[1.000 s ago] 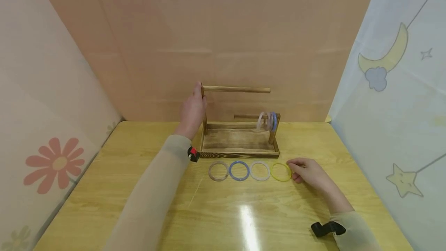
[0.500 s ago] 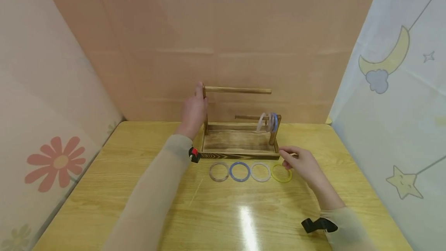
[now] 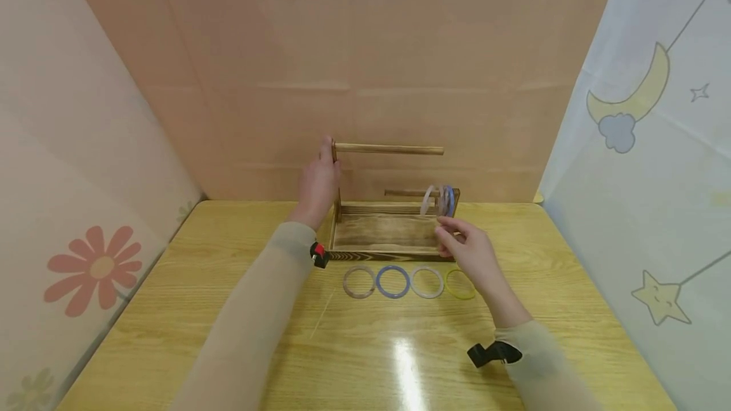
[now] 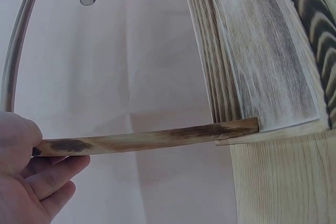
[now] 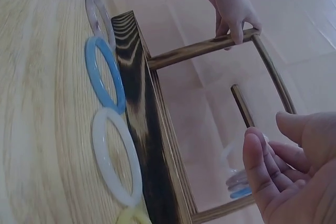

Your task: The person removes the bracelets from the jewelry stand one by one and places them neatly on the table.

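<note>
Left hand point(image 3: 317, 184) wrapped around the tall upright post point(image 3: 334, 176) at the left end of the wooden bangle stand point(image 3: 388, 233), thumb over the post near the top in the left wrist view, fingers curled below it; a firm grip holding the post. Upper rod point(image 3: 388, 149) running rightward from that post.

Right hand point(image 3: 469, 252) raised over the front right corner of the stand, holding nothing, grip loosely parted with thumb and fingers bent toward each other. Just beyond its fingertips point(image 3: 442, 231), hung bangles point(image 3: 438, 200), white and blue, on the short lower rod point(image 3: 407, 193) by the right post; near the grip, but touching or apart not to be told from the head view, and in the right wrist view a gap showing between fingers and bangles.

On the counter point(image 3: 228, 309), in front of the stand, a row of four flat bangles: grey bangle point(image 3: 358, 281), blue bangle point(image 3: 393, 281), white bangle point(image 3: 426, 281), yellow bangle point(image 3: 460, 285), the last partly hidden beneath the right wrist.
</note>
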`<move>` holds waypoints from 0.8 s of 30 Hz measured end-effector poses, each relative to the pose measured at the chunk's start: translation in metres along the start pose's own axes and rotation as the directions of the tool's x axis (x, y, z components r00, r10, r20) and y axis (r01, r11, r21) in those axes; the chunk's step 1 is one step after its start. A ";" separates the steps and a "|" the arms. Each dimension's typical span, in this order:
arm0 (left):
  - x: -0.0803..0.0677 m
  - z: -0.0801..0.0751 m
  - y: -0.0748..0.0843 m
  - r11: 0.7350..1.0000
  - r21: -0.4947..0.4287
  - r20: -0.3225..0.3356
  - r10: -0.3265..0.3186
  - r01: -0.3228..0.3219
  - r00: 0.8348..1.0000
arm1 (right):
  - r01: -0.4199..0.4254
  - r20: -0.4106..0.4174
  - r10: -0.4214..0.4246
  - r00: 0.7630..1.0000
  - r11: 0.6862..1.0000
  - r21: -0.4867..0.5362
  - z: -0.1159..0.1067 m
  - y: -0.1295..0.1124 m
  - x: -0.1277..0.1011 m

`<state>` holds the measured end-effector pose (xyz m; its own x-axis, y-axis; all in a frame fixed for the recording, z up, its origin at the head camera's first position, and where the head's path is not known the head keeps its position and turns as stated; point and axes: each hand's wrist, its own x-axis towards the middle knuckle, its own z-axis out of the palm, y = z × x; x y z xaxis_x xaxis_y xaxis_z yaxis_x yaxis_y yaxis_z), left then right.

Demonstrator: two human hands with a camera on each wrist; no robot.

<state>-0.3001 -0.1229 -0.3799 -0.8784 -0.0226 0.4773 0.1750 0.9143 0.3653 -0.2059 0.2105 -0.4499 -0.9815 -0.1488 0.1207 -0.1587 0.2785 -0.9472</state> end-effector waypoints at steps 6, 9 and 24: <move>-0.001 0.001 -0.001 1.000 -0.008 -0.011 0.002 -0.002 1.000 | 0.030 -0.031 -0.029 0.999 0.999 0.043 0.016 -0.001 0.009; -0.001 0.002 -0.001 1.000 -0.011 -0.012 -0.004 0.004 1.000 | 0.036 -0.049 -0.033 0.998 0.997 0.061 0.022 -0.003 0.013; 0.002 0.004 -0.004 1.000 -0.024 -0.008 0.001 -0.001 1.000 | -0.007 -0.134 0.005 0.991 1.000 -0.016 0.040 -0.007 0.023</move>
<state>-0.3040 -0.1253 -0.3839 -0.8747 -0.0250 0.4840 0.1864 0.9045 0.3837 -0.2229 0.1676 -0.4521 -0.9878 -0.0193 0.1543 -0.1531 0.2945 -0.9433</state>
